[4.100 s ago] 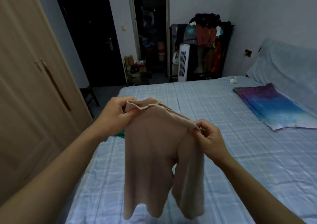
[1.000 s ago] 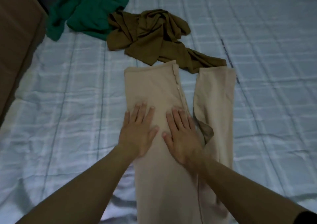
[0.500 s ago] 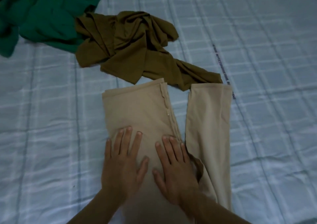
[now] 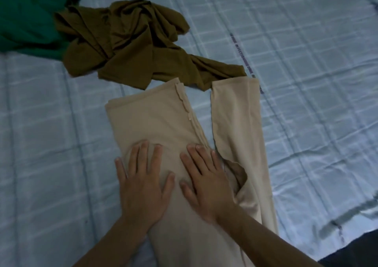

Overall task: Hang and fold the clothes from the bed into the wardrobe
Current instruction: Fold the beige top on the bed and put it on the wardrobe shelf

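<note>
Head view: left hand (image 4: pixel 143 187) and right hand (image 4: pixel 206 181) press flat, fingers spread, gripping nothing, on the beige garment (image 4: pixel 163 123) (thin, limp, light); best pinched at its far hem corners

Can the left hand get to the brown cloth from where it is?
Probably yes. The left hand lies flat and open on the beige trousers, and the brown cloth sits just beyond them on the bed with nothing between.

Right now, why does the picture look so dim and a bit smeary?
Head view: the room light is low and bluish, so the beige garment, olive garment and bed sheet look muted; both hands have soft, slightly blurred edges; the sheet's grid lines bow from the wide lens.
</note>
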### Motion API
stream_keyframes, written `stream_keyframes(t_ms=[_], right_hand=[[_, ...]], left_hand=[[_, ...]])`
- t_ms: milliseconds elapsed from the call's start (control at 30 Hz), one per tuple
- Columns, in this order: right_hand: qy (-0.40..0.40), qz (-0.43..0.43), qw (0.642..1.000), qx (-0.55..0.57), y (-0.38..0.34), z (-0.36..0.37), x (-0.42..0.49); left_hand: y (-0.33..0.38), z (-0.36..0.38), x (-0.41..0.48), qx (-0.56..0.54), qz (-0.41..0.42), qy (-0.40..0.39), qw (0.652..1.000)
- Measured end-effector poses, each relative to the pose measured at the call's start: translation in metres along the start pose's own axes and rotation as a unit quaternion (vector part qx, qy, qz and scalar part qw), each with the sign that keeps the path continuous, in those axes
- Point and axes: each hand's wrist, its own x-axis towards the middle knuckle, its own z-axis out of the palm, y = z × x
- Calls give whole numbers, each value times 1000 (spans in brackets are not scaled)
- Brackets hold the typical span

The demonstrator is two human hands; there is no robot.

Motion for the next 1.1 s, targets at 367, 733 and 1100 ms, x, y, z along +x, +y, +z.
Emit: stream_keyframes(t_ms=[367, 733, 1100], right_hand=[[167, 105, 956, 219, 44, -88, 35], [87, 322, 933, 133, 151, -97, 76], [247, 281, 878, 299, 163, -107, 89]], left_hand=[[78, -42, 89, -160, 60, 25, 985], [174, -23, 151, -274, 123, -104, 948], [195, -20, 160, -347, 91, -82, 930]])
